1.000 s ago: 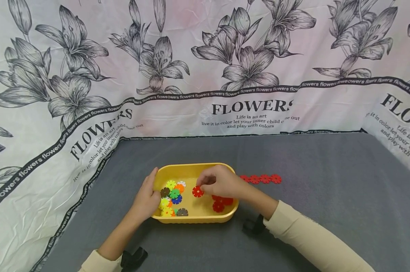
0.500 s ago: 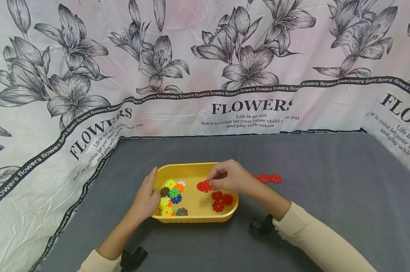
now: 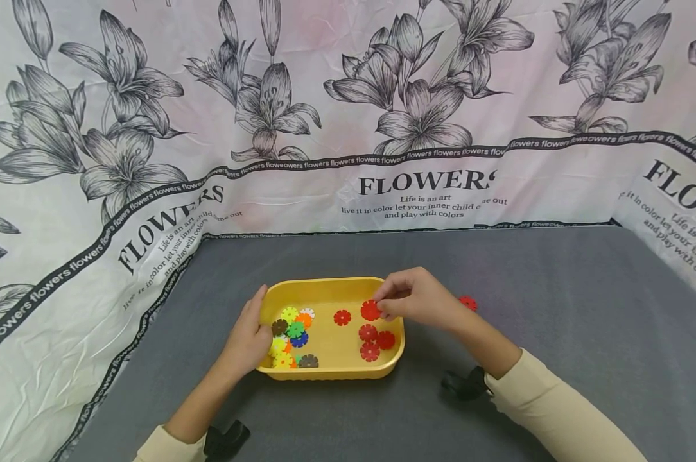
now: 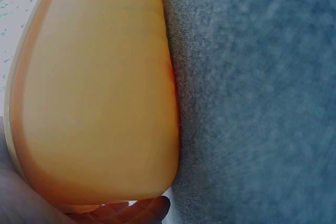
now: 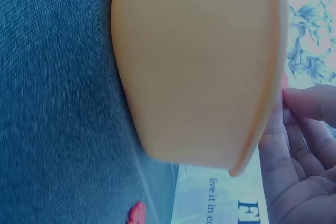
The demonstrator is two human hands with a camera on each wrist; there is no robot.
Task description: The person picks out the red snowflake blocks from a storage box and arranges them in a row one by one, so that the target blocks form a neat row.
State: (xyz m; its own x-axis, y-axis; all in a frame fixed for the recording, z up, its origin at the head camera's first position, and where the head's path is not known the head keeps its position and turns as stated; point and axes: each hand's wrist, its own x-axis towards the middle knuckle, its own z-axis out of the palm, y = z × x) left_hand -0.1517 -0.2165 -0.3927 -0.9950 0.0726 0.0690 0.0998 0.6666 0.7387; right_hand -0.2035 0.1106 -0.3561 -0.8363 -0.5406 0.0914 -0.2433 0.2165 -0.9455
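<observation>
My left hand grips the left end of a yellow plastic tray, its thumb over the rim. Above the tray's right side, my right hand pinches a red snowflake disc with notched edges between thumb and fingertips. Below it, three more red discs lie close together in the tray, and a single red disc lies to their left. A pile of mixed-colour discs fills the tray's left part. In the right wrist view, the tray wall hides most of the held disc.
A red disc of a row shows on the dark grey cloth at right; my right forearm covers the others. A flower-printed sheet rises behind the table. Black wrist mounts sit under both wrists.
My right hand has moved right across the tray with a red disc. A single red disc now shows apart from it, lying in the tray. The left hand stays in place.
</observation>
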